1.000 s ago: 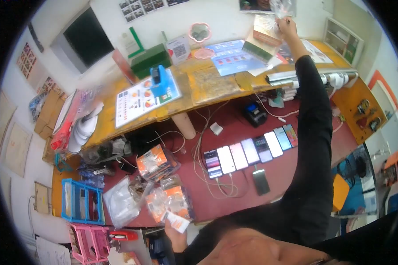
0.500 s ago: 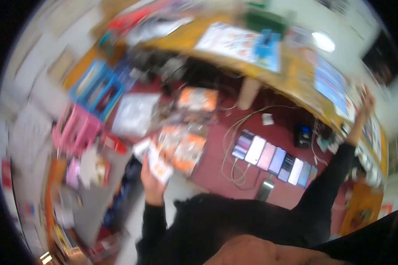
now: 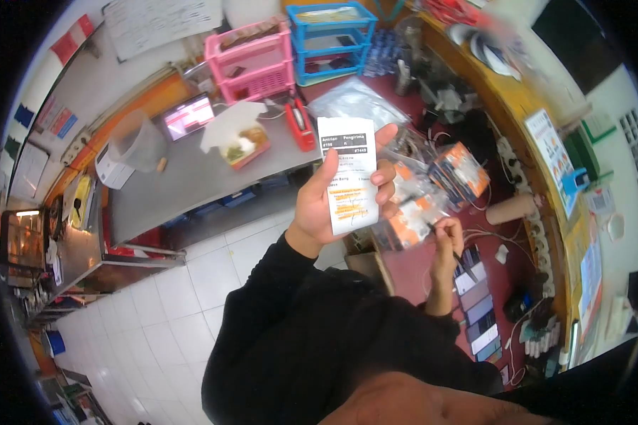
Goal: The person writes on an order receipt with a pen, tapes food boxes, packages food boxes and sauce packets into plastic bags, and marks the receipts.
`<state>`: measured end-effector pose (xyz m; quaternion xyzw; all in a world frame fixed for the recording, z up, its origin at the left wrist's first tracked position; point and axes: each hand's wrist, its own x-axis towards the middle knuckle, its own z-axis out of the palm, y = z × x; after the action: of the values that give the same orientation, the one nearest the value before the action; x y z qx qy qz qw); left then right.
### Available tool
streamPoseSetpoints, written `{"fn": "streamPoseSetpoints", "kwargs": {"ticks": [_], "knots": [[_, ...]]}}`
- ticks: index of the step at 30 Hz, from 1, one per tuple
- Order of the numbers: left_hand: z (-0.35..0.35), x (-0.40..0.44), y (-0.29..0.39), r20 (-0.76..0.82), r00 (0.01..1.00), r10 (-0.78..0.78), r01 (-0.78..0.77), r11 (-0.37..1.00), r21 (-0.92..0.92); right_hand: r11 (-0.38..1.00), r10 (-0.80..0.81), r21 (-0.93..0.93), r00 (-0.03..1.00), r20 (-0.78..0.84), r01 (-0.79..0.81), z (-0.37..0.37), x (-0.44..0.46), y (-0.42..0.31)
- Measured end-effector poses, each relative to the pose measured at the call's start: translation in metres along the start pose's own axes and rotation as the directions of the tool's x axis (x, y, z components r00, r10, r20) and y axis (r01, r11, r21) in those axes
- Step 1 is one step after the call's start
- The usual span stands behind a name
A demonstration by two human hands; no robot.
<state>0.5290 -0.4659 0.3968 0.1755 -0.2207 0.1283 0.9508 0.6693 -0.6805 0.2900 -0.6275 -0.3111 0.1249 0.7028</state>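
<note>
My left hand is closed around a printed paper receipt, held up in front of me with its printed side facing the camera. Several lines on the receipt are marked in orange, with pen strokes over them. Lower and to the right, my right hand pinches a thin dark pen. Behind the hands lie clear plastic packs with orange-and-white labels. A row of several smartphones lies just beyond my right hand on the red surface.
At left, a grey table carries an open food box, a tablet and a red stapler-like tool. Pink and blue rack trays stand behind. A yellow wooden counter runs along the right, with cables below it.
My view has swung left. The left hand has raised the receipt closer to the camera. My right hand has come back from the counter and now holds a pen.
</note>
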Motion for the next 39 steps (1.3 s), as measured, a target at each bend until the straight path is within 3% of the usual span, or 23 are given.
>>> {"fn": "streamPoseSetpoints", "kwargs": {"ticks": [3, 7, 10, 11, 15, 18, 19, 22, 26, 28, 29, 30, 32, 35, 38, 39], "knots": [[-0.013, -0.023, 0.059, -0.029, 0.998, 0.059, -0.058, 0.998, 0.041, 0.992, 0.102, 0.056, 0.986, 0.131, -0.11, 0.085, 0.022, -0.015], [-0.03, -0.035, 0.127, -0.038, 0.989, 0.144, -0.14, 0.987, 0.076, 0.989, 0.093, 0.099, 0.984, 0.151, -0.109, 0.158, 0.058, -0.005], [-0.043, -0.05, 0.185, -0.061, 0.98, 0.19, -0.183, 0.977, 0.11, 0.969, 0.187, 0.13, 0.967, 0.172, -0.21, 0.226, 0.078, -0.007], [-0.047, -0.053, 0.202, -0.068, 0.978, 0.197, -0.189, 0.975, 0.115, 0.985, 0.168, 0.0, 0.968, 0.185, -0.171, 0.24, 0.085, -0.002], [-0.063, -0.059, 0.258, -0.098, 0.973, 0.208, -0.194, 0.971, 0.138, 0.99, 0.123, 0.033, 0.965, 0.231, -0.134, 0.298, 0.114, 0.01], [-0.075, -0.063, 0.29, -0.144, 0.967, 0.212, -0.192, 0.971, 0.142, 0.974, 0.173, 0.101, 0.951, 0.255, -0.204, 0.321, 0.142, 0.048], [-0.08, -0.062, 0.298, -0.156, 0.964, 0.215, -0.194, 0.971, 0.14, 0.982, 0.187, -0.048, 0.956, 0.227, -0.181, 0.333, 0.155, 0.044], [-0.098, -0.058, 0.312, -0.172, 0.956, 0.237, -0.22, 0.969, 0.111, 0.976, 0.11, 0.165, 0.977, 0.181, -0.14, 0.35, 0.21, 0.106], [-0.117, -0.045, 0.33, -0.227, 0.934, 0.276, -0.255, 0.96, 0.118, 0.982, 0.127, -0.161, 0.976, 0.179, -0.098, 0.394, 0.297, 0.195], [-0.125, -0.036, 0.335, -0.236, 0.926, 0.295, -0.264, 0.952, 0.155, 0.92, 0.018, -0.387, 0.982, 0.189, 0.058, 0.404, 0.331, 0.275], [-0.129, -0.03, 0.338, -0.256, 0.915, 0.312, -0.272, 0.945, 0.18, 0.857, 0.008, -0.502, 0.971, 0.24, 0.117, 0.407, 0.342, 0.299], [-0.134, -0.025, 0.341, -0.276, 0.904, 0.327, -0.276, 0.939, 0.207, 0.737, 0.127, -0.671, 0.959, 0.254, 0.08, 0.414, 0.347, 0.301], [-0.147, -0.013, 0.348, -0.286, 0.888, 0.361, -0.294, 0.923, 0.25, 0.482, 0.213, -0.866, 0.942, 0.26, 0.13, 0.421, 0.354, 0.334], [-0.167, 0.0, 0.351, -0.293, 0.861, 0.416, -0.335, 0.897, 0.289, 0.54, 0.233, -0.838, 0.943, 0.238, 0.078, 0.415, 0.358, 0.349], [-0.188, -0.002, 0.352, -0.41, 0.785, 0.464, -0.34, 0.877, 0.34, 0.586, 0.134, -0.79, 0.939, 0.316, 0.182, 0.403, 0.358, 0.346], [-0.197, -0.006, 0.353, -0.433, 0.752, 0.496, -0.339, 0.856, 0.392, 0.663, 0.206, -0.746, 0.945, 0.256, 0.057, 0.4, 0.356, 0.338]]}}
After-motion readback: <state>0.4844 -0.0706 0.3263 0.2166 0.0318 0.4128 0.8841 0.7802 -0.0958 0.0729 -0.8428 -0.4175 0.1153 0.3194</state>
